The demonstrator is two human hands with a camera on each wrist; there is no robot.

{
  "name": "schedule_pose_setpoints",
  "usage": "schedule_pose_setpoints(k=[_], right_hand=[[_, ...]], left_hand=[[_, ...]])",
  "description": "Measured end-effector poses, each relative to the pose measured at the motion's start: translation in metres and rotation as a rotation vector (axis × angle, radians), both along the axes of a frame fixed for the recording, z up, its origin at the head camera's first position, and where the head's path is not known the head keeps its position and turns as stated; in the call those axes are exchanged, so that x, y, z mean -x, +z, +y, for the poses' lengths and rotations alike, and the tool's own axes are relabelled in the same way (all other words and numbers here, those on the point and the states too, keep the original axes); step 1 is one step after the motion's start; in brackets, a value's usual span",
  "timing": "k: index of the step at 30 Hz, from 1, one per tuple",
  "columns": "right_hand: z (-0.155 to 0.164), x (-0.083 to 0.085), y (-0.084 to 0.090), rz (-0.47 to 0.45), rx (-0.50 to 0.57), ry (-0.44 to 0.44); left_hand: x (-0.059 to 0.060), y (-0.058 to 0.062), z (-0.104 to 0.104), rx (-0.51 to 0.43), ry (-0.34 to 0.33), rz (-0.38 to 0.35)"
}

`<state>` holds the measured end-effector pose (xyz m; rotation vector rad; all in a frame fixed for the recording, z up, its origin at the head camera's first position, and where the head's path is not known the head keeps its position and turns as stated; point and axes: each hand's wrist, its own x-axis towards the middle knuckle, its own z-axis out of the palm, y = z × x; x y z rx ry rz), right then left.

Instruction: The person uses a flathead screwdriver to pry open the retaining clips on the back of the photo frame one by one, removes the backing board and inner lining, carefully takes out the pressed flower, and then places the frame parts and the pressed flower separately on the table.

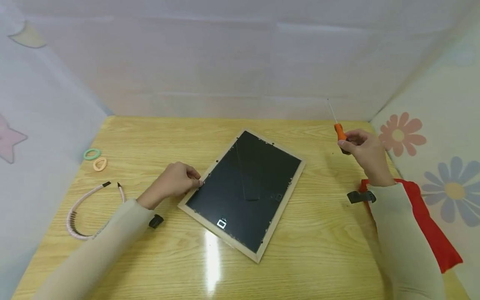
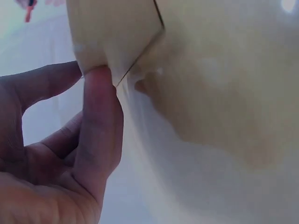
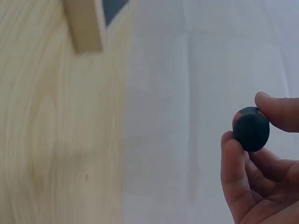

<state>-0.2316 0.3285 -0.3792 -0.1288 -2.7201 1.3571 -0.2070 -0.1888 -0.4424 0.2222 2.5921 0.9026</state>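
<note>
Lying face down near the middle of the tabletop [image 1: 307, 258], the picture frame [image 1: 243, 193] shows its black backing and small retaining tabs. The left hand [image 1: 174, 181] rests at the frame's left edge, fingertips curled and pinching the wooden rim, as the left wrist view confirms. The right hand [image 1: 361, 152] is raised well to the right of the frame, fingers closed round the handle of an orange screwdriver [image 1: 339, 131] whose thin shaft points up and away (the right wrist view shows only the dark butt of the handle between thumb and fingers).

My judgement: the slim tip could skid off a tab and scratch the backing or jab the steadying fingers, since they sit right at the rim. The glossy wood may also let the frame slide.

A headband [image 1: 88, 206] and two hair ties [image 1: 95, 159] lie at the left, a red cloth [image 1: 431, 221] at the right. Pale fabric walls with flower and star prints enclose the space.
</note>
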Motion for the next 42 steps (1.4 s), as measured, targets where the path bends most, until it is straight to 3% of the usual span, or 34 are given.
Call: schedule_pose_setpoints(k=[4,10,14,19,24,29,37,42], right_hand=[[0.022,0.002,-0.003,-0.073,-0.062,0.005],[0.055,0.008,-0.015,-0.17,-0.284,-0.006],[0.074,0.013,-0.026,-0.188,-0.345,-0.003],[0.093,0.018,-0.038,-0.238,-0.475,0.062],[0.102,0.017,-0.048,-0.317,-0.594,0.117],[0.102,0.016,-0.054,-0.279,-0.644,0.117],[0.097,0.018,-0.058,-0.292,-0.695,0.154],[0.095,0.018,-0.056,-0.3,-0.707,0.145]], left_hand=[[-0.024,-0.001,-0.005,-0.047,0.049,-0.059],[-0.051,-0.003,-0.008,-0.042,0.134,-0.046],[-0.059,-0.006,-0.008,-0.075,0.181,-0.032],[-0.063,-0.009,-0.006,-0.152,0.201,-0.08],[-0.066,-0.01,-0.005,-0.211,0.172,-0.126],[-0.058,-0.008,-0.008,-0.212,0.111,-0.154],[-0.02,-0.011,-0.011,-0.224,0.125,-0.161],[-0.016,-0.013,-0.006,-0.222,0.116,-0.172]])
